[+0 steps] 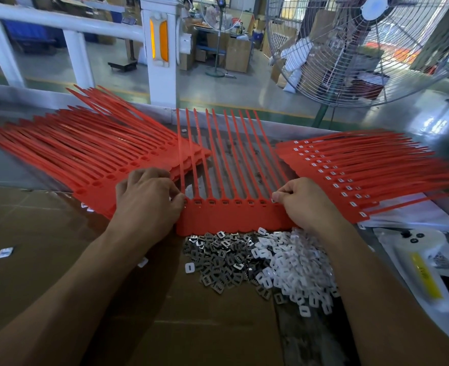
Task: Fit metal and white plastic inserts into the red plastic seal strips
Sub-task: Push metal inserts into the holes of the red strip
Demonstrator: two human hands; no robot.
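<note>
Red plastic fills the middle of the bench: a joined comb of seal strips [231, 215] lies flat between the two hands, its tails running away from the person and its row of small sockets sitting level with the fingertips. The left hand [146, 204] rests at the comb's left end with its fingers curled down onto the first socket, thumb and forefinger pressed together there; whether a part is held between them is hidden by the knuckles. The right hand [305, 204] sits at the comb's right end, its thumb and forefinger pinching a small white insert [273, 200] just above the last socket, the other fingers folded in. Several of the sockets between the two hands show grey metal inside. Just nearer the person than the comb, below the gap between the wrists, lies a loose pile of metal inserts [223, 260], and touching it on the side of the right forearm a pile of white plastic inserts [297, 265]; both rest on brown cardboard [46, 247]. Beyond and outward of the left hand is a fanned stack of unfilled red strips [86, 157], its open sockets showing. Beyond and outward of the right hand is another fanned stack [350, 175] with white inserts seated in its sockets. A large caged fan [371, 48] stands past the far edge of the bench.
</note>
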